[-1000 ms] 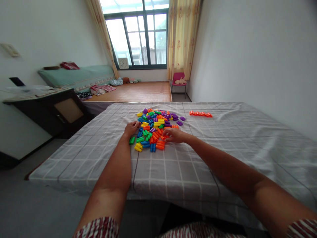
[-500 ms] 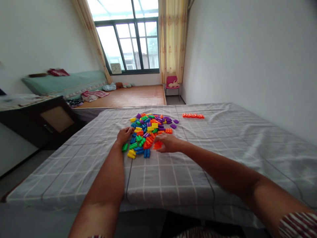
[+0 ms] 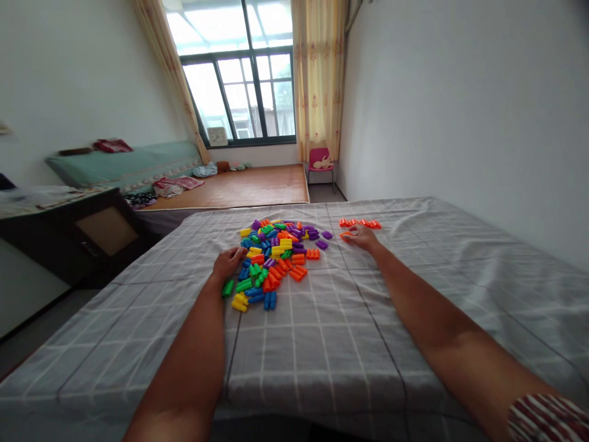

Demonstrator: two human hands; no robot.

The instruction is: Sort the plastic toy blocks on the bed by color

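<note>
While left grip (image 3: 227, 263) rests at pile (image 3: 278, 252), hold unclear, my right grip (image 3: 363, 236) pinches orange block (image 3: 345, 236): likely placing; needs aligning with row (image 3: 363, 223).

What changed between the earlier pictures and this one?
The right hand has moved rightward and away from the person, from the pile to just short of the orange row, with an orange block in its fingers. The left hand stayed at the pile's left edge; the row looks unchanged.
</note>
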